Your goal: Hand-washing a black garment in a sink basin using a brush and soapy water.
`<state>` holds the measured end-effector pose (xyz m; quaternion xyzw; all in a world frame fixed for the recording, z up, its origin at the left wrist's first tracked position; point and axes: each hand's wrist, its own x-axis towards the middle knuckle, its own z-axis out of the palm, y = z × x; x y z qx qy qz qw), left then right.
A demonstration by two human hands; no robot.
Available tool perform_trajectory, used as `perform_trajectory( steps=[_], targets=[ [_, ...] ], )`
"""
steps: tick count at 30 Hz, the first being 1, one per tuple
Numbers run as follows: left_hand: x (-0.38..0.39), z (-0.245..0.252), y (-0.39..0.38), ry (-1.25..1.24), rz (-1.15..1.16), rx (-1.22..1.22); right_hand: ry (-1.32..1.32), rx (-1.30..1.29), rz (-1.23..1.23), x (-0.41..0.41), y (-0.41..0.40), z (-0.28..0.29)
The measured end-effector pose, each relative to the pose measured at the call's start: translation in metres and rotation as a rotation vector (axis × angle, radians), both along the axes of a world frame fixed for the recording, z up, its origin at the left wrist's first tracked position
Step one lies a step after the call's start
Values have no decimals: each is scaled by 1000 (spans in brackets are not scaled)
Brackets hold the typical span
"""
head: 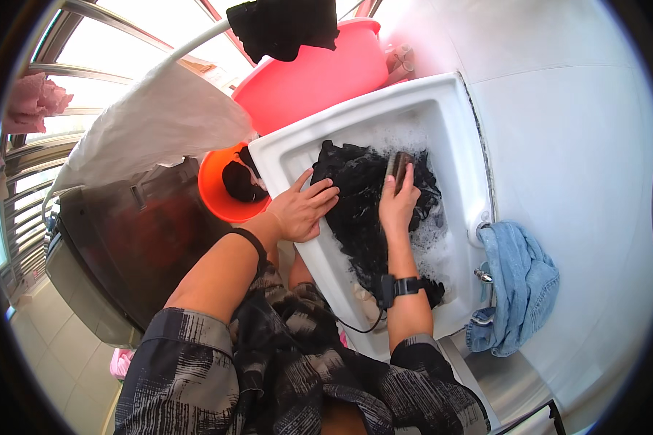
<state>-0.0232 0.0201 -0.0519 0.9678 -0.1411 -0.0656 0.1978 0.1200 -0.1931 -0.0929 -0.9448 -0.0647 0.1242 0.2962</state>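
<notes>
A wet black garment (359, 206) lies spread in a white laundry sink (451, 125), with soapy foam around it. My right hand (400, 204) grips a scrubbing brush (398, 167) over the garment's right side, bristles toward the left. My left hand (306, 209) rests at the sink's left rim, fingers spread, their tips on the edge of the black cloth. Whether those fingers pinch any cloth is hard to see. Below the right forearm, a pale object (365, 302) sits in the sink's near corner, partly hidden.
Behind the sink stands a large pink basin (315, 81). An orange bucket (209, 187) with dark cloth inside is at the left, beside a dark-lidded washing machine (147, 228). Light-blue denim (517, 288) hangs by the tap (483, 275) at the right. Black cloth (283, 27) hangs overhead.
</notes>
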Motion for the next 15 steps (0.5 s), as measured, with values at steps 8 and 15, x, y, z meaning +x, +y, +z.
perform_trajectory(
  steps=[8,15],
  targets=[
    [3,-10,-7,77,11,-112,-144,-187,372,19,26,-3],
    [4,-2,0,93,-77,-57,-32,199,431,-28,39,16]
  ],
)
